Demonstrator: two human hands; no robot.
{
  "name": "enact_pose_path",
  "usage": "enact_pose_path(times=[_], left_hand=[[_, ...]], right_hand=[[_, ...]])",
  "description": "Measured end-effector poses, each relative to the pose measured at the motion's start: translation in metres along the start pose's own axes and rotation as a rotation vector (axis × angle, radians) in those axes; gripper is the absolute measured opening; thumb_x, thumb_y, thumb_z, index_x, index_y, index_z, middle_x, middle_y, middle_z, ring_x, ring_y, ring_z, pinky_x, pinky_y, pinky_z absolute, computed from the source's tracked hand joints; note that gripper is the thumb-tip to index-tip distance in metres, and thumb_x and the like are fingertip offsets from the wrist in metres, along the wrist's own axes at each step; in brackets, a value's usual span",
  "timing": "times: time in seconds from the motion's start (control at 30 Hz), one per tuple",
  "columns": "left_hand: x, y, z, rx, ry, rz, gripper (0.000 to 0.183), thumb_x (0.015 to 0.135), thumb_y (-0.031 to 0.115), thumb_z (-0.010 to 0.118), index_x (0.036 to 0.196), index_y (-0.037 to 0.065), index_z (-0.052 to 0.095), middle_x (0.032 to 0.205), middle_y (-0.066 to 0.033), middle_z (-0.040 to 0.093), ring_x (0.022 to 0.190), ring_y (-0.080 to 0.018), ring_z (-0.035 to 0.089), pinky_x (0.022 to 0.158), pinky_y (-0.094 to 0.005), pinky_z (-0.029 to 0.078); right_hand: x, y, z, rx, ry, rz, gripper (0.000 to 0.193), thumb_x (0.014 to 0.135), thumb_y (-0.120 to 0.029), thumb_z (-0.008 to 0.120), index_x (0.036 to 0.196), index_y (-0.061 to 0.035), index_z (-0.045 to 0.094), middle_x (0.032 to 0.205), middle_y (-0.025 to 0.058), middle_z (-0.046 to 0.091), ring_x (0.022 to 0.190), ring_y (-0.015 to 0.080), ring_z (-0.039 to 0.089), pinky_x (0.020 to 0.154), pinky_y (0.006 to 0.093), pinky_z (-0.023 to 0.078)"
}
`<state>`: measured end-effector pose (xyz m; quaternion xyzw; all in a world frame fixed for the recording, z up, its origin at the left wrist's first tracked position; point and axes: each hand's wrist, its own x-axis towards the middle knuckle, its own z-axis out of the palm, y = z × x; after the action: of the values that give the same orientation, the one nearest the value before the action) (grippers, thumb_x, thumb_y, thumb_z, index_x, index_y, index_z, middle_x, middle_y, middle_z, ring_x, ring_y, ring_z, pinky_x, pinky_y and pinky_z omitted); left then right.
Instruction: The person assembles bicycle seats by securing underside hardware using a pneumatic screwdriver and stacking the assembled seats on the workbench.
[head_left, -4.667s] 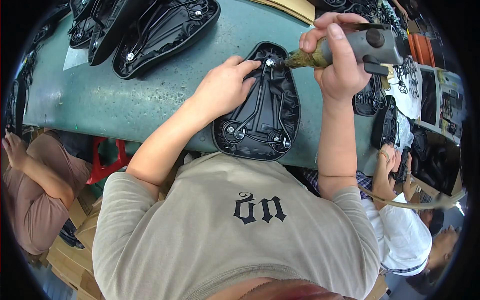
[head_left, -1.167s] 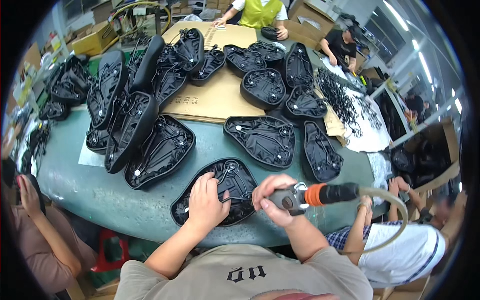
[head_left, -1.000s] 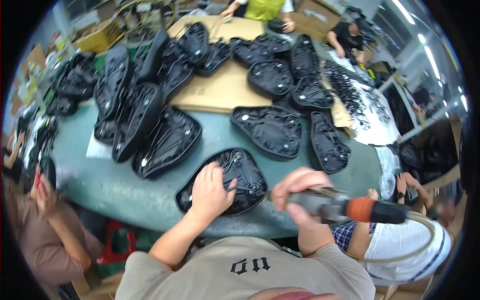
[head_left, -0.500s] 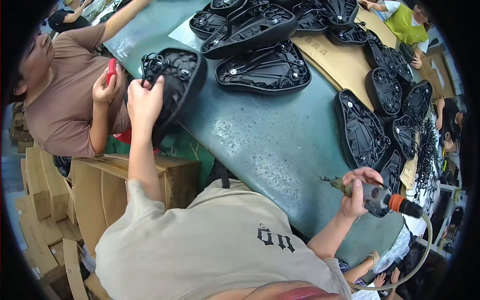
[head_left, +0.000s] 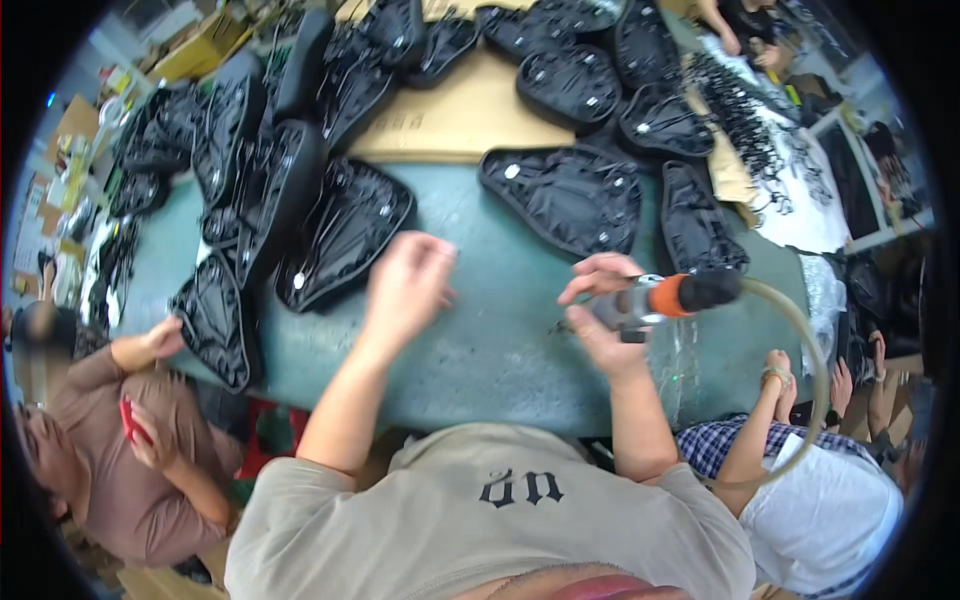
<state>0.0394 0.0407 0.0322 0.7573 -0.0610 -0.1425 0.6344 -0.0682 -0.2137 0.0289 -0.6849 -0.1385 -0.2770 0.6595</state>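
Observation:
My right hand (head_left: 605, 320) is wrapped round a grey and orange air screwdriver (head_left: 650, 300), held over the green tabletop; a pale hose runs from its back end. To the left, my left hand (head_left: 410, 285) hovers over the table, its fingers blurred, with no saddle in its grasp. Just beside it, a black saddle (head_left: 345, 235) lies upside down, its wire frame and bolts showing. Beyond my right hand rests another upturned saddle (head_left: 570, 195). Farther left, a third saddle (head_left: 215, 320) lies near the table edge by a co-worker's hand (head_left: 163, 338).
Several more saddles are piled at the back left and on a cardboard sheet (head_left: 430, 135). Black metal parts (head_left: 740, 110) heap at the far right. A co-worker holding a red object (head_left: 133, 422) sits at left; another person (head_left: 820, 500) is at right. The hose (head_left: 815, 400) loops beside my right arm.
My view has swung to the right. My left hand has let go of the saddle it held and come over the tabletop. The screwdriver stays in my right hand, now nearer the left one.

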Motion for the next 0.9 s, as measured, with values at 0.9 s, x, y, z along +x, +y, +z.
enact_pose_path(times=[0.9], left_hand=[[-0.038,-0.033,0.008,0.746,-0.463,0.181,0.042,0.106,0.028,0.050,0.137,0.001,0.055,0.102,-0.0305,0.070,0.100,-0.0489,0.066,0.088,-0.0548,0.052]], right_hand=[[0.062,-0.013,0.023,0.399,-0.134,0.015,0.036,0.092,-0.001,0.049,0.127,-0.0004,0.054,0.108,0.0217,0.060,0.071,0.0247,0.060,0.071,0.0472,0.051]])
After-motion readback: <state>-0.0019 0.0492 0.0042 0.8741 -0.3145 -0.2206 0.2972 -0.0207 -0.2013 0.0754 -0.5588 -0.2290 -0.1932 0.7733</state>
